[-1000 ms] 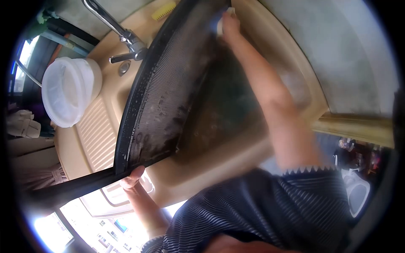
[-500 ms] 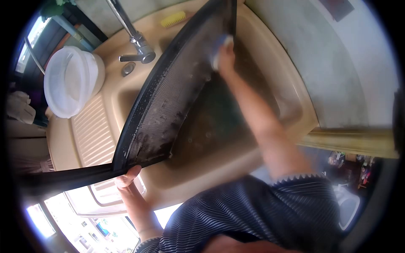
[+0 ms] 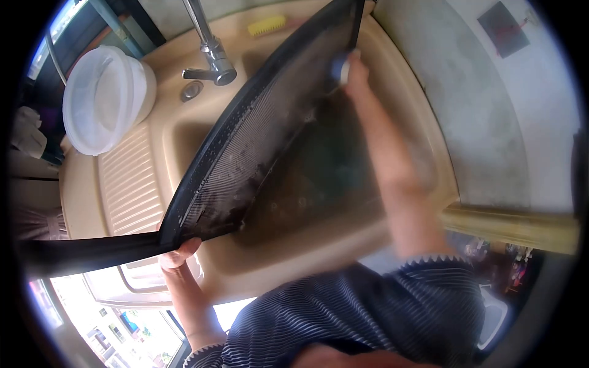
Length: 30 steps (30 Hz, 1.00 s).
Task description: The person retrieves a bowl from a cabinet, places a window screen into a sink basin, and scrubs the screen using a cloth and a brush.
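A large dark-framed mesh panel (image 3: 245, 147) stands tilted in the beige sink (image 3: 423, 104), its lower part in murky water. My left hand (image 3: 179, 254) is closed around the frame's near lower corner, thumb on top. Near the far end of the mesh, my right hand (image 3: 357, 73) grips a blue and white brush (image 3: 341, 70) against the panel's face. Motion blurs the right hand and the brush, and the brush's working side is hidden.
A chrome faucet (image 3: 215, 60) rises behind the panel. A yellow brush (image 3: 267, 25) lies on the sink's back ledge. White plastic tubs (image 3: 101, 101) rest at the left above the ribbed drainboard (image 3: 132, 184). A wall (image 3: 460, 92) borders the sink on the right.
The brush in my right hand moved down along the mesh, then slightly back up near its far end. My left hand keeps its hold on the frame. The camera view has shifted.
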{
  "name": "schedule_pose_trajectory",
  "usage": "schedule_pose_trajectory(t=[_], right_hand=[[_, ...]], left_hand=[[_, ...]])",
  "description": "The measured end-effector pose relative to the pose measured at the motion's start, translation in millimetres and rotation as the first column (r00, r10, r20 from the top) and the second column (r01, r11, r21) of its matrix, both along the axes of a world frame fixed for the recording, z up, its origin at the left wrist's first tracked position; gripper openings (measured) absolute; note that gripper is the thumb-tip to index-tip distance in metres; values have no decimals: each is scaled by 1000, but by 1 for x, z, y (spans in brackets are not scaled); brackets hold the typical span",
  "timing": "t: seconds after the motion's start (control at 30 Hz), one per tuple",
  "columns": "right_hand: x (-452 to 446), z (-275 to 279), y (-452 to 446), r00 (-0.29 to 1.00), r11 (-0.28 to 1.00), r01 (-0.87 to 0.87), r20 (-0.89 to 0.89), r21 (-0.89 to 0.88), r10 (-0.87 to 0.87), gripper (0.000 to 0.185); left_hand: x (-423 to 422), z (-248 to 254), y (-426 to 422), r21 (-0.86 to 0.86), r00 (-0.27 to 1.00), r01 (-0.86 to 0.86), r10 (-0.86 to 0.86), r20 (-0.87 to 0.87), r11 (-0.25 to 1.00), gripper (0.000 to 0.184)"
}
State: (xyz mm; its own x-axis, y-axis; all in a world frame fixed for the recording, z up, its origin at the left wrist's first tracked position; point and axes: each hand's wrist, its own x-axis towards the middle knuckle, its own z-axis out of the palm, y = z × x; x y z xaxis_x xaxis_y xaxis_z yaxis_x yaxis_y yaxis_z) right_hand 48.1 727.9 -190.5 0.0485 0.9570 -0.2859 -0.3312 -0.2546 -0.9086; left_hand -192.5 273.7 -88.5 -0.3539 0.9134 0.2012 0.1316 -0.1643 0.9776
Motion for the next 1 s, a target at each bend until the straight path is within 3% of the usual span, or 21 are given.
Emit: schedule_pose_trajectory(t=[0.07, 0.13, 0.17, 0.2, 0.23, 0.3, 0.37, 0.47, 0.57, 0.6, 0.63, 0.67, 0.73, 0.8, 0.87, 0.93, 1.0], right_hand=[[-12, 77, -9, 999, 994, -26, 23, 108, 23, 37], [-12, 75, -11, 1000, 955, -2, 30, 296, -7, 37], [-17, 73, -8, 1000, 920, 4, 26, 392, -15, 37], [-20, 23, 7, 987, 906, 123, 48, 406, -156, 36], [-17, -12, 7, 985, 938, 158, 14, 309, -171, 35], [-10, -21, 6, 990, 982, 143, -25, 125, -141, 35], [4, 9, -1, 997, 996, 62, -42, -59, -65, 35], [-7, 87, 11, 993, 985, -74, -83, 155, 88, 26], [-16, 54, 20, 996, 896, 54, 37, 441, -78, 50], [-13, 11, 23, 985, 900, 68, 116, 431, -130, 57], [-6, -22, 19, 967, 961, 85, 213, 262, -143, 58], [3, -37, 6, 981, 996, 76, 178, 40, -81, 53], [8, -43, 5, 994, 981, 102, -15, -167, -106, 41], [-3, 1, 17, 996, 999, 54, -66, -5, -54, 29], [-13, 77, -1, 999, 996, 27, 20, 80, -29, 24], [-22, 119, -8, 998, 969, -45, -28, 243, 54, 35], [-17, 50, 21, 999, 876, 31, 21, 481, -47, 52]], left_hand=[[2, -3, 1, 29, 992, -12, 8, 128, 1000, 49], [5, 1, 4, 9, 978, -26, 23, 206, 1000, 52], [1, -4, 2, 13, 999, -12, 12, 49, 1000, 53], [6, 0, 7, 42, 995, -17, 13, 97, 999, 55], [11, 5, 12, 73, 990, -22, 12, 144, 997, 57], [-5, -9, 4, 72, 1000, 19, -17, -18, 997, 59], [4, 1, 2, -22, 981, -3, 8, 194, 1000, 58], [0, -6, -2, -30, 984, -15, 20, 175, 999, 58], [-2, -6, 2, 10, 999, 2, -2, 33, 1000, 58], [-1, -4, 5, 17, 1000, 8, -7, -17, 1000, 58], [5, -2, 6, 6, 990, -7, 6, 141, 1000, 56], [6, -3, 5, -11, 992, -20, 21, 126, 1000, 55], [3, 0, 5, -35, 996, -48, 51, 77, 998, 54], [6, 4, 2, -48, 987, -35, 42, 154, 998, 52], [7, 4, 8, -48, 972, -11, 22, 234, 999, 50], [2, -4, 4, 0, 995, -31, 31, 95, 1000, 51], [-1, -3, 4, -4, 1000, -19, 19, -1, 1000, 52]])
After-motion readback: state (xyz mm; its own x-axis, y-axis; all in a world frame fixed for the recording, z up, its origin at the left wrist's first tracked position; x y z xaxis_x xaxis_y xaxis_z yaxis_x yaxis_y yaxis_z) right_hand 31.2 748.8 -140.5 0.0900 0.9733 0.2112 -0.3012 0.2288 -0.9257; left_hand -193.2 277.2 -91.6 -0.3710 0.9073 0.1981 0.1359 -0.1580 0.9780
